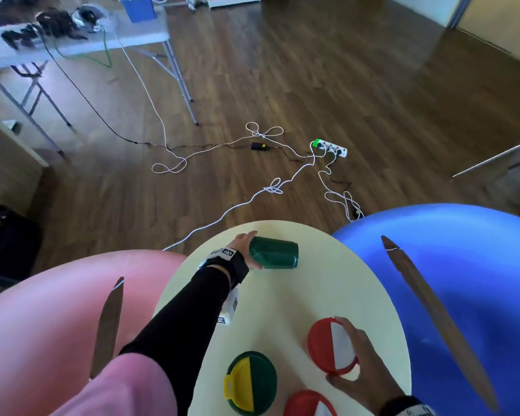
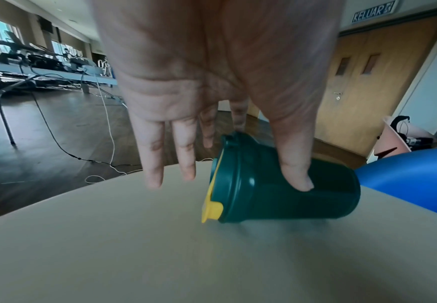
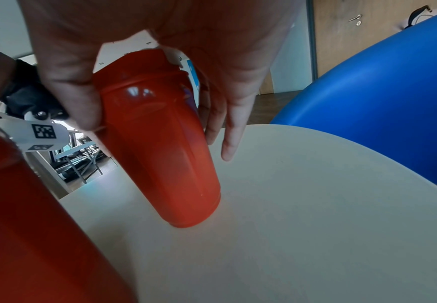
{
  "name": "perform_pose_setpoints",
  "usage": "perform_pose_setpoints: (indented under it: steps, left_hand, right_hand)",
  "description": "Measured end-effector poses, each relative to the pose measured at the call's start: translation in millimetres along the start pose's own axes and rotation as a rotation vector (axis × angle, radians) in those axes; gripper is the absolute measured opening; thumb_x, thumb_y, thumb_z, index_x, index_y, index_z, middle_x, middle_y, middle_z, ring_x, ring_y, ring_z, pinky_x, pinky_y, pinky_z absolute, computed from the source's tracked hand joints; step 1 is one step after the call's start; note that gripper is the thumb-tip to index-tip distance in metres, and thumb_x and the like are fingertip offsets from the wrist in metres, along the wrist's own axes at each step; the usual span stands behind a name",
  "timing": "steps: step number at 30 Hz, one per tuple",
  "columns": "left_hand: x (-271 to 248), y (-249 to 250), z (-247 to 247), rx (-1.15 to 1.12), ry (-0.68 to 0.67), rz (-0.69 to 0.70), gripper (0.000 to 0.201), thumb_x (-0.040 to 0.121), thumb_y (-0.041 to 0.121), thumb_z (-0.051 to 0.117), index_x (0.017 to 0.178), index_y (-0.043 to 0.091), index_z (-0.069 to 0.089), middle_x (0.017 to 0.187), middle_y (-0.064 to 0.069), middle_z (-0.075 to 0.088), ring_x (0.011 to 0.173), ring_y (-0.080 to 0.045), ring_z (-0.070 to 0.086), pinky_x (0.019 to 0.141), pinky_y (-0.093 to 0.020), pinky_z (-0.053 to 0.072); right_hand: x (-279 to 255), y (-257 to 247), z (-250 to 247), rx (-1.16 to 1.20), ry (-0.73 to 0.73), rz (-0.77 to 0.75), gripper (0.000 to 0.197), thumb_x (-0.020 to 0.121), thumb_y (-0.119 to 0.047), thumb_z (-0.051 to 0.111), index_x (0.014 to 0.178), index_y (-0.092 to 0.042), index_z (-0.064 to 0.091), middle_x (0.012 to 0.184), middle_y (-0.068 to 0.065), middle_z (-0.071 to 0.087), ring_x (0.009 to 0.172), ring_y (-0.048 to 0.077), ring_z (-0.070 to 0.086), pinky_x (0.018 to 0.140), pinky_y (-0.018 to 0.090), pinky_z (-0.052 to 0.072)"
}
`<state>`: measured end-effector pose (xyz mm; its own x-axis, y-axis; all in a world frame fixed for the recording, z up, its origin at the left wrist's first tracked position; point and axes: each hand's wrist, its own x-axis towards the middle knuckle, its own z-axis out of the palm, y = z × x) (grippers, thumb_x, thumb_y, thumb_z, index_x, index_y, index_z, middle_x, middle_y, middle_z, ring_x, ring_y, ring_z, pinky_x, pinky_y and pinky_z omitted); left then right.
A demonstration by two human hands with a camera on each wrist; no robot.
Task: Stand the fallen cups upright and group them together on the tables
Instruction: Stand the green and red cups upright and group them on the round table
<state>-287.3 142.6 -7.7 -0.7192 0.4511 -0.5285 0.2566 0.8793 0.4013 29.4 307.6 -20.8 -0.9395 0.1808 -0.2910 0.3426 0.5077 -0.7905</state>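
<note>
A dark green cup point(image 1: 278, 253) with a yellow lid flap point(image 2: 212, 209) lies on its side at the far part of the cream round table point(image 1: 297, 295). My left hand point(image 1: 244, 246) is at its lid end. The thumb point(image 2: 297, 178) rests on the cup's body and the fingers point(image 2: 152, 164) are straight beside the lid. My right hand point(image 1: 336, 349) grips a red cup point(image 1: 320, 340) near its top, its base on the table point(image 3: 315, 205). A second green cup point(image 1: 251, 382) and a second red cup point(image 1: 305, 403) stand upright close to me.
A pink round table point(image 1: 57, 310) adjoins on the left and a blue one point(image 1: 469, 265) on the right. White and black cables point(image 1: 270, 187) and a power strip point(image 1: 330, 148) lie on the wooden floor beyond. A grey folding table point(image 1: 138, 34) stands far left.
</note>
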Motion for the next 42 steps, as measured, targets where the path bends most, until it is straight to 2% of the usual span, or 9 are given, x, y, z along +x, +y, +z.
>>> perform_pose_setpoints:
  steps: [5, 10, 13, 18, 22, 26, 30, 36, 42]
  left_hand:
    - [1, 2, 13, -0.018, 0.046, 0.016, 0.091, 0.07, 0.023, 0.077, 0.144, 0.024, 0.024, 0.121, -0.013, 0.059, 0.11, -0.035, 0.057, 0.09, -0.036, 0.046]
    - [-7, 2, 13, -0.024, 0.099, -0.002, 0.079, 0.073, 0.019, 0.073, 0.139, 0.028, 0.031, 0.111, -0.014, 0.064, 0.1, -0.035, 0.061, 0.084, -0.036, 0.049]
    - [-14, 6, 6, 0.01, 0.126, 0.02, 0.079, 0.075, 0.017, 0.072, 0.141, 0.031, 0.03, 0.114, -0.012, 0.064, 0.102, -0.034, 0.061, 0.087, -0.036, 0.05]
    - [-35, 20, -9, 0.295, 0.192, 0.139, 0.075, 0.083, 0.015, 0.057, 0.14, 0.05, 0.024, 0.117, -0.004, 0.065, 0.097, -0.029, 0.063, 0.08, -0.034, 0.051]
    - [-51, 34, -8, 0.53, 0.195, 0.285, 0.077, 0.085, 0.006, 0.043, 0.139, 0.056, 0.021, 0.146, 0.01, 0.043, 0.102, -0.024, 0.063, 0.082, -0.031, 0.044]
    - [-64, 47, 1, 0.726, 0.139, 0.451, 0.078, 0.085, 0.001, 0.043, 0.142, 0.051, 0.021, 0.156, 0.005, 0.024, 0.125, -0.023, 0.05, 0.109, -0.043, 0.029]
    - [-75, 54, 10, 0.867, 0.127, 0.584, 0.073, 0.087, 0.008, 0.051, 0.143, 0.047, 0.025, 0.154, -0.004, 0.024, 0.135, -0.027, 0.034, 0.114, -0.049, 0.017]
    - [-94, 57, 17, 0.851, 0.072, 0.702, 0.063, 0.086, 0.01, 0.05, 0.137, 0.046, 0.04, 0.139, -0.011, 0.037, 0.124, -0.027, 0.035, 0.1, -0.042, 0.034]
    - [-105, 57, 26, 0.733, 0.022, 0.651, 0.072, 0.083, 0.021, 0.058, 0.147, 0.027, 0.026, 0.135, -0.004, 0.042, 0.12, -0.025, 0.039, 0.089, -0.04, 0.04]
  right_hand:
    - [-2, -5, 0, 0.014, -0.004, 0.046, 0.103, 0.058, -0.034, 0.076, 0.13, -0.058, 0.006, 0.128, -0.022, 0.032, 0.118, -0.009, 0.036, 0.089, 0.01, 0.037]
    - [-3, -7, 1, 0.01, 0.007, 0.058, 0.102, 0.057, -0.035, 0.074, 0.13, -0.059, 0.007, 0.127, -0.024, 0.031, 0.117, -0.018, 0.031, 0.085, 0.002, 0.034]
    - [-3, -8, 2, 0.007, 0.011, 0.06, 0.102, 0.059, -0.03, 0.076, 0.133, -0.057, 0.011, 0.127, -0.021, 0.033, 0.116, -0.017, 0.032, 0.083, -0.002, 0.033]
    - [-2, -8, 2, 0.001, 0.014, 0.08, 0.1, 0.062, -0.025, 0.078, 0.137, -0.046, 0.015, 0.127, -0.012, 0.036, 0.115, 0.006, 0.043, 0.082, 0.001, 0.036]
    - [-2, -10, 1, 0.024, 0.024, 0.072, 0.1, 0.059, -0.026, 0.078, 0.131, -0.055, 0.015, 0.125, -0.016, 0.038, 0.113, 0.001, 0.044, 0.081, 0.001, 0.037]
    - [-3, -10, 1, 0.045, 0.036, 0.055, 0.101, 0.056, -0.03, 0.077, 0.126, -0.064, 0.013, 0.124, -0.022, 0.037, 0.114, -0.001, 0.045, 0.088, 0.011, 0.04]
    - [-4, -13, 0, 0.053, 0.026, 0.055, 0.097, 0.059, -0.027, 0.077, 0.127, -0.062, 0.017, 0.122, -0.019, 0.037, 0.112, 0.008, 0.046, 0.093, 0.023, 0.043]
    - [-5, -12, 0, 0.084, 0.031, 0.053, 0.098, 0.057, -0.028, 0.077, 0.126, -0.064, 0.017, 0.122, -0.022, 0.037, 0.112, 0.009, 0.048, 0.094, 0.029, 0.048]
    - [-6, -12, 2, 0.096, 0.044, 0.046, 0.098, 0.055, -0.03, 0.077, 0.125, -0.065, 0.018, 0.121, -0.02, 0.038, 0.112, 0.011, 0.05, 0.094, 0.035, 0.05]
